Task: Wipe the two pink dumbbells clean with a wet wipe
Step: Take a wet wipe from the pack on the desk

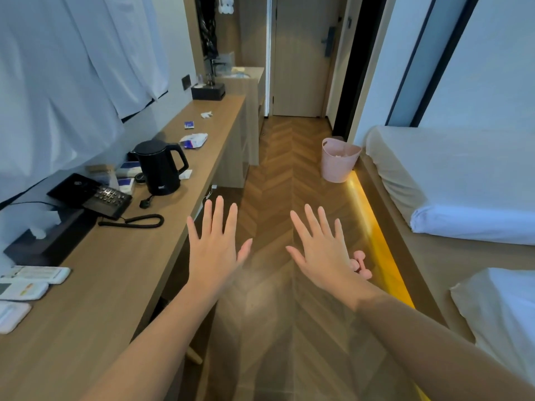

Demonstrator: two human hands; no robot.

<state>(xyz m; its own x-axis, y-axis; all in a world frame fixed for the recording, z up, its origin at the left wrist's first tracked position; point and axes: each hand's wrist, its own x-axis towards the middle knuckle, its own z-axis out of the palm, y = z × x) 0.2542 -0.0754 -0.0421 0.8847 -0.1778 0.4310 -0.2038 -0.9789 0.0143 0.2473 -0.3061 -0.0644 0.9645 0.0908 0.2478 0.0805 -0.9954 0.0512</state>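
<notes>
Desk (115,270) along the left wall is carrying most of the clutter: a black tissue box (43,238), a desk phone (95,198) with a coiled cord, a black kettle (159,169), and further along a white-and-blue packet (194,140) that I'm guessing is the wet wipes, though I can't confirm it.

Left hand (214,250) is hovering by the desk's edge, fingers straight and fanned out, gripping nothing. Right hand (321,253) is doing the same just beside it, spread flat and empty.

The two pink dumbbells (362,266) are lying on the wood floor near the bed base. The right hand is covering part of them from this angle, so only some pink ends are showing. A pink bin (337,166) is standing further back, next to the bed (434,169).

My take: no wipe is in either hand, so the step in hand is fetching one. I'd be going to that packet first and pulling a single sheet. Then I'd be lifting one dumbbell at a time, so the handle and both ends are getting a proper wrap-around pass instead of a quick swipe on the floor.

Writing-wise, the kettle is showing a small white logo near its base and a booklet (100,170) behind the phone is carrying print. Both are too blurry to read.
</notes>
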